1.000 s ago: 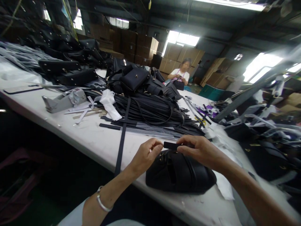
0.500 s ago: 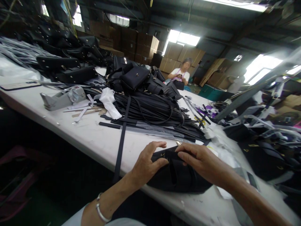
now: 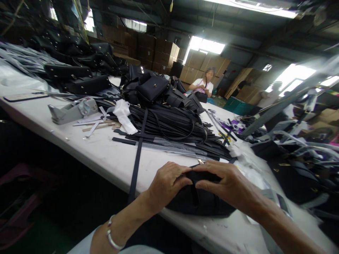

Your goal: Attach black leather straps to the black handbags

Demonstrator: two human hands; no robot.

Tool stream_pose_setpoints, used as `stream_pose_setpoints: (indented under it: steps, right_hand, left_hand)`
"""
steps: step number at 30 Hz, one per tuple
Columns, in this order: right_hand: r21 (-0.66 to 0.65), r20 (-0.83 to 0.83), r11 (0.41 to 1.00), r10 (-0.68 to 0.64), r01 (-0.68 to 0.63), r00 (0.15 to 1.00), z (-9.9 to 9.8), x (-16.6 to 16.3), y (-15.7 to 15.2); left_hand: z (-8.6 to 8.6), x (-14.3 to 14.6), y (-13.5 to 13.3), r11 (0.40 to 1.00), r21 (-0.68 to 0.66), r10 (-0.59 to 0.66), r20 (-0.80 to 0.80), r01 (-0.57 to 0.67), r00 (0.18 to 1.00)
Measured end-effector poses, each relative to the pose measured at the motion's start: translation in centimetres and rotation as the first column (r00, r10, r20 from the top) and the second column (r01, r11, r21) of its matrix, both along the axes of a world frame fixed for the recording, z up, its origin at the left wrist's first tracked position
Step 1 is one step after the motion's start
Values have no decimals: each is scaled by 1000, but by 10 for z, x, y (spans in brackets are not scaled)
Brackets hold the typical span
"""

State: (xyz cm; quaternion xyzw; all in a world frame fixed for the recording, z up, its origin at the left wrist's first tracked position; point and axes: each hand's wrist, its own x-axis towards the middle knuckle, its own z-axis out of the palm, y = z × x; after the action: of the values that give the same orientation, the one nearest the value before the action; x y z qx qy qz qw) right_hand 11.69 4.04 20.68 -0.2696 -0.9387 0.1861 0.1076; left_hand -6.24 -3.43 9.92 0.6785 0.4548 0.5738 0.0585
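A black handbag (image 3: 209,204) lies at the table's near edge, a gold-coloured metal fitting (image 3: 200,162) showing at its far side. My left hand (image 3: 169,181), with a silver bangle on the wrist, grips the bag's top from the left, thumb on the near side and fingers over the top. From the right, my right hand (image 3: 227,178) holds the same top part between thumb and fingers. The fingertips of both hands almost meet at the bag's middle. A dark strip there is partly hidden by the hands.
Beyond the hands lies a pile of black straps (image 3: 169,123), with finished black bags (image 3: 153,86) heaped behind it. A grey tape dispenser (image 3: 74,111) and a phone (image 3: 25,96) are at left. Another person (image 3: 202,86) sits across the table (image 3: 119,155).
My left hand has closed from a spread pose onto the bag's top. My right thumb and fingers have shifted slightly left and now grip it nearer the left hand.
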Motion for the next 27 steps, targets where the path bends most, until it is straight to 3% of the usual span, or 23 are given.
stream_pose_setpoints:
  steps: [4,7,18,27]
  right_hand:
    - [90,-26,995,42,-39,999,-6,-1,1]
    - [114,-31,992,61,-57,998,-9,-2,0]
    - [45,-180,995,98,-91,979,-14,-12,-2]
    - [119,-21,987,109,-106,994,-22,-4,7]
  left_hand:
    - [2,0,-1,997,-77,-16,87,23,996]
    - [3,-1,-2,995,-95,-12,58,18,998]
    - [6,0,-4,991,-131,-20,150,40,988]
    - [-24,-11,-1,931,-319,-119,189,176,975]
